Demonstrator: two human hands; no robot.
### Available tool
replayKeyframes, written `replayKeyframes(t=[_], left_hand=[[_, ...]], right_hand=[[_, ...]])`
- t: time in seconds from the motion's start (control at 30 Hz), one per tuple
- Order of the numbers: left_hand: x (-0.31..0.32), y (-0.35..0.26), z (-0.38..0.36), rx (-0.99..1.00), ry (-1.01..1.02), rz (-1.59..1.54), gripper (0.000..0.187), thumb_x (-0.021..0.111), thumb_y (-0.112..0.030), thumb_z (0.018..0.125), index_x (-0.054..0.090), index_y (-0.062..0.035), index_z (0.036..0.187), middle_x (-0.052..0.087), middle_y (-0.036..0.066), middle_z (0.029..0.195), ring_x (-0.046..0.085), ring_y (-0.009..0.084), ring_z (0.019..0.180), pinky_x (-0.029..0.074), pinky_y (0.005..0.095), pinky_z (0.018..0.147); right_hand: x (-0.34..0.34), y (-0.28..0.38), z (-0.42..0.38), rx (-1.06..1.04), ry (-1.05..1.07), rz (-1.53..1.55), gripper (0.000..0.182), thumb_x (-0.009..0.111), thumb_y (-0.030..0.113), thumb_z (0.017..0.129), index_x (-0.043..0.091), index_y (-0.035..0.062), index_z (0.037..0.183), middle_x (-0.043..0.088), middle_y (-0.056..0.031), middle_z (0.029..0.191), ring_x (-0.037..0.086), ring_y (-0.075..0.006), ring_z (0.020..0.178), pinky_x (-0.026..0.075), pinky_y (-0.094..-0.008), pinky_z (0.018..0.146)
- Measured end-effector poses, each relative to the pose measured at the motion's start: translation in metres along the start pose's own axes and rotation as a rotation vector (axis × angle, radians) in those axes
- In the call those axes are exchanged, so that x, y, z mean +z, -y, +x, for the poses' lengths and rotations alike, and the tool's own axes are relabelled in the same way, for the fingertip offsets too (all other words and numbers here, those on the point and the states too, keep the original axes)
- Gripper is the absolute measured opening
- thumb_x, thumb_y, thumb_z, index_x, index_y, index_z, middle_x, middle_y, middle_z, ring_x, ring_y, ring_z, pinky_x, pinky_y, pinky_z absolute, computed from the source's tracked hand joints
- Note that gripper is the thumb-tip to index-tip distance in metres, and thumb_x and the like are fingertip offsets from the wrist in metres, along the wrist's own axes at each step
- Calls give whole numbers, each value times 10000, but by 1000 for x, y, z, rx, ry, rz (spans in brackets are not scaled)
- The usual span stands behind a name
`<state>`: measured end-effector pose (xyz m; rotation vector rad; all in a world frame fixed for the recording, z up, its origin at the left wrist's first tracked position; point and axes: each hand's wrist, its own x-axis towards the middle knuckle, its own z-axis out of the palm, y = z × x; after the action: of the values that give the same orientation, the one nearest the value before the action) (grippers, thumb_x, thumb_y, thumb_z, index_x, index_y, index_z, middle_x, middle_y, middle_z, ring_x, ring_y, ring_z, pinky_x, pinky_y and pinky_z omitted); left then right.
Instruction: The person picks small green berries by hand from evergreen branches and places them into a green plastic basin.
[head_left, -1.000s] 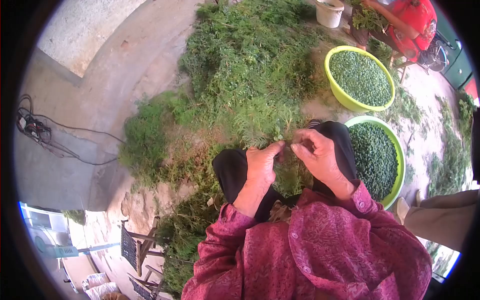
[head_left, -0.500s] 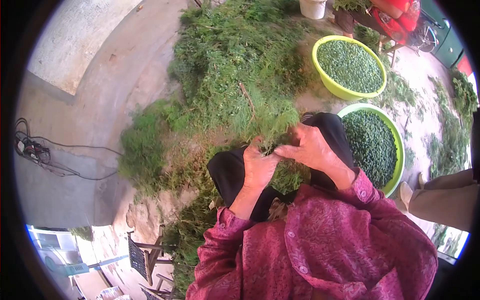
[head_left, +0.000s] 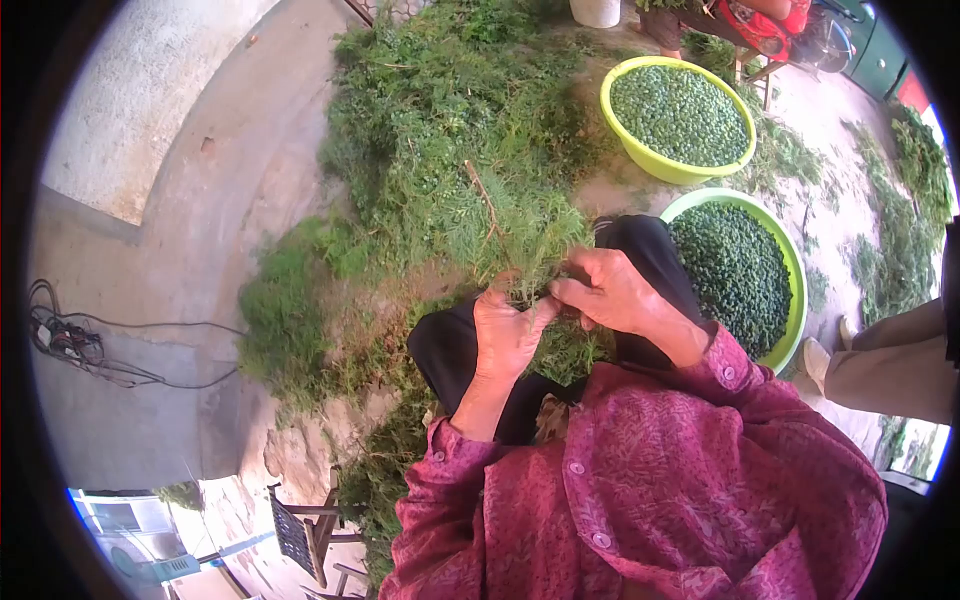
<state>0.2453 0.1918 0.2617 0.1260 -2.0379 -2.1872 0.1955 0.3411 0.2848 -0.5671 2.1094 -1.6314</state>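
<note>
Between my knees, my left hand (head_left: pixel 510 328) is closed around the stems of a feathery green sprig (head_left: pixel 537 262). My right hand (head_left: pixel 612 290) meets it from the right, thumb and fingers pinched at the same sprig close to my left thumb; whatever is between those fingertips is too small to make out. Beyond my hands spreads a big heap of cut green branches (head_left: pixel 430 130), with a brown twig (head_left: pixel 481 195) lying on it. To the right of my knee stands a pale green basin (head_left: pixel 797 290) full of small round dark green fruits (head_left: pixel 730 275).
A yellow basin (head_left: pixel 640 155) of similar green fruits stands farther off. Another person's legs (head_left: pixel 890 375) are at the right, and a person in red (head_left: pixel 770 25) sits at the back. Tangled cables (head_left: pixel 75 335) lie left; a wooden chair (head_left: pixel 310 530) is at lower left.
My right hand's fingers have curled in closer to the left thumb. The view has shifted slightly, and both hands stay on the sprig.
</note>
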Motion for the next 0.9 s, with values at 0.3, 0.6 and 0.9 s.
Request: replayKeyframes(t=[0.3,0.6,0.9], left_hand=[[-1,-5,4,-186,23,-235,282,649,58,654,579,-41,909,610,25,766,514,77,553,416,212,505],[-11,-4,5,-498,-198,-384,192,665,15,660,547,-16,808,570,81,651,505,159,479,432,323,462],[-52,-41,21,-379,-224,-422,211,660,-17,646,525,-52,803,519,33,644,472,120,509,407,276,455]], right_hand=[[-14,-16,-5,-21,13,1035,52,520,94,806,546,53,824,498,-30,509,374,-74,324,259,-208,304],[-132,-64,-68,95,-624,-23,203,566,137,759,552,6,913,527,-87,579,498,-161,441,390,-256,418],[-141,-99,-105,258,-545,-814,269,608,125,711,563,-18,935,580,-214,807,580,-330,682,444,-375,628]])
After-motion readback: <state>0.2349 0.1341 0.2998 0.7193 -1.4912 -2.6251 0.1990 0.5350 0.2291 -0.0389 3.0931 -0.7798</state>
